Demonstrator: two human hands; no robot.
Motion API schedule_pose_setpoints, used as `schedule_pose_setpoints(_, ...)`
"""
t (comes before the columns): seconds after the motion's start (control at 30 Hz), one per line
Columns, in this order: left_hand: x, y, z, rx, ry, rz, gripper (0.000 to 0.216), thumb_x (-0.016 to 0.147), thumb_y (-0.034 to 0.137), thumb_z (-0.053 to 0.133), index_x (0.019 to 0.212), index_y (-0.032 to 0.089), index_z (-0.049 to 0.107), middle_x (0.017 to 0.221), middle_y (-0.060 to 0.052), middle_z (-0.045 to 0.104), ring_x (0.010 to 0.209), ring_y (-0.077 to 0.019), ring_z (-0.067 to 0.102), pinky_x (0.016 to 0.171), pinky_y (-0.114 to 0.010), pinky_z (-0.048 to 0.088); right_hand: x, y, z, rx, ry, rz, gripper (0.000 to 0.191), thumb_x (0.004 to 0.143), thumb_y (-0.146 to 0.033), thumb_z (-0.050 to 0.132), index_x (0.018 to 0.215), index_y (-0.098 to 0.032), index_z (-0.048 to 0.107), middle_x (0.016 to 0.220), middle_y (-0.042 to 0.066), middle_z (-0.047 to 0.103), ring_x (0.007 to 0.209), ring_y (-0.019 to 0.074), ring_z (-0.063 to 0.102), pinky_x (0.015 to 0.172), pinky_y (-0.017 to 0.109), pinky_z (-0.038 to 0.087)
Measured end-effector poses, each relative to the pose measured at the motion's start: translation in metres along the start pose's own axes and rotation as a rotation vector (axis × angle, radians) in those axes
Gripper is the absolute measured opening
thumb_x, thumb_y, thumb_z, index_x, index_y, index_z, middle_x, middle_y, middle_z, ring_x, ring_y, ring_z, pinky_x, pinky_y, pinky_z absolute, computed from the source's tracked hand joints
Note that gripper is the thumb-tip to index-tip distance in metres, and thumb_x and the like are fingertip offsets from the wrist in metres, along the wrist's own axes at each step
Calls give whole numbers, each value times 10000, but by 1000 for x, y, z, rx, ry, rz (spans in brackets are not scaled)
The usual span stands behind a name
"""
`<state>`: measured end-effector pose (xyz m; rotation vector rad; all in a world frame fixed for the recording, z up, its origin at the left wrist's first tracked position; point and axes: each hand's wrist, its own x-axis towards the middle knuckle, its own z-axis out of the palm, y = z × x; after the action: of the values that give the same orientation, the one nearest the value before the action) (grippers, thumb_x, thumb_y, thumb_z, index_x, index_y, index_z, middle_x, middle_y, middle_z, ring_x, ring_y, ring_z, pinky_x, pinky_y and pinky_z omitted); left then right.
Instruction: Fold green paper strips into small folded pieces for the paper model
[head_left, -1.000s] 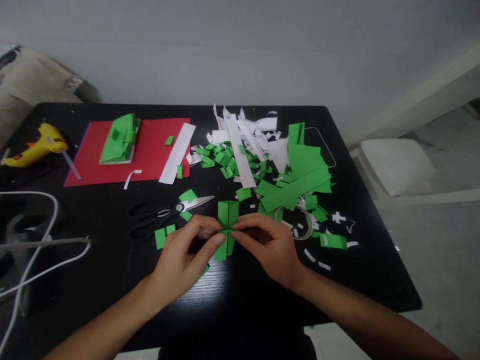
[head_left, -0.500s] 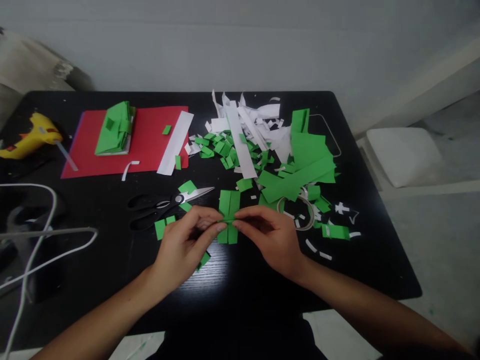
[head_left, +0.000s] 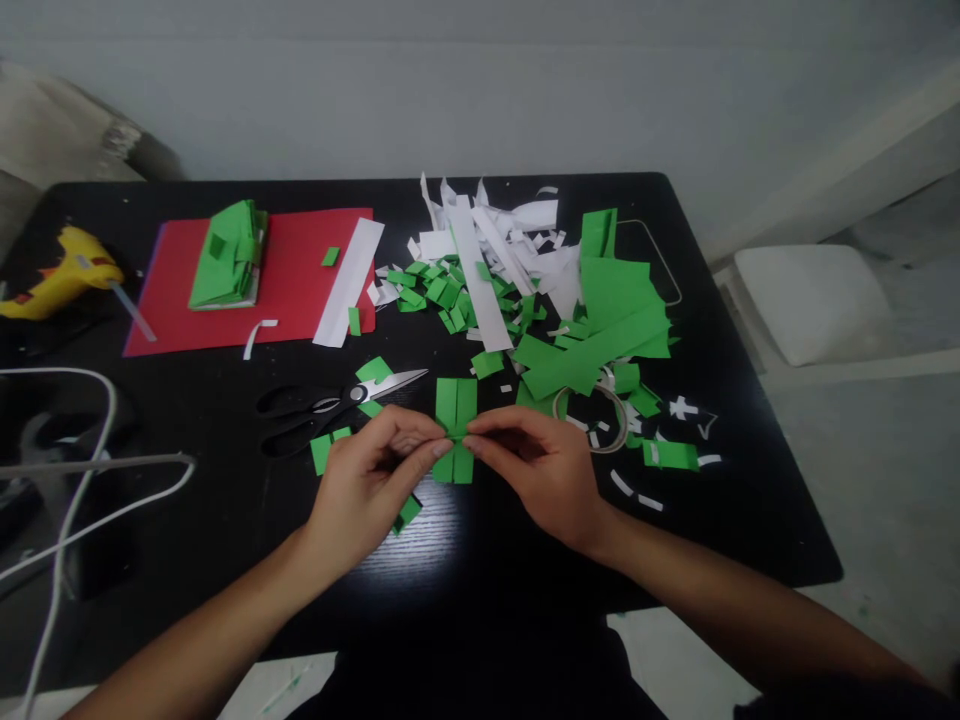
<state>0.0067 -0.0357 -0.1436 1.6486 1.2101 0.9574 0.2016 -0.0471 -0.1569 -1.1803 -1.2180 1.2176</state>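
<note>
Black table (head_left: 465, 590) took up most of the room in front, pale wall behind. At the near edge both forearms came in. The left hand (head_left: 365, 492) & right hand (head_left: 541, 472) met fingertip to fingertip, each pinching the waist of a folded green piece (head_left: 455, 398) w/ thumb & forefinger. The piece sat approx. at table centre, low over the top. Its long axis ran near-to-far, far end pointing at the scrap pile (head_left: 491, 290), w/ folds side by side along that axis.

Risk, imo: grip was at the middle only, so a slack pinch could let the folds spring apart or skew.

Just beyond, to the left, lay scissors (head_left: 330, 408), blades aimed right. To the right, a tape ring (head_left: 604, 425). Far left: red sheet (head_left: 300, 290) & glue gun (head_left: 64, 272).
</note>
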Motion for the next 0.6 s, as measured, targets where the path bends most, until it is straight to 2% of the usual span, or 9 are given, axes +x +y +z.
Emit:
schedule_pose_setpoints(0.33,-1,1,2,-44,22,-52,37,894,188,734,878,187,701,700,16,710,605,-101,648,552,-187,510,-1,1,1,0,6,-12,92,824,-191,829,902,-228,797,871,14,810,788,161,778,748,270,653)
schedule_pose_setpoints(0.53,1,3,4,-244,4,-104,201,869,128,732,1034,196,638,823,9,732,721,-107,696,683,-204,573,-1,0,1,17,19,25,89,826,-208,830,899,-229,784,856,14,801,774,162,770,742,279,655)
schedule_pose_setpoints(0.6,1,4,3,-277,-18,-126,195,881,135,716,1046,195,630,846,4,719,738,-104,685,689,-199,565,0,0,0,16,34,23,85,826,-207,828,892,-227,778,849,14,795,774,164,766,743,283,657)
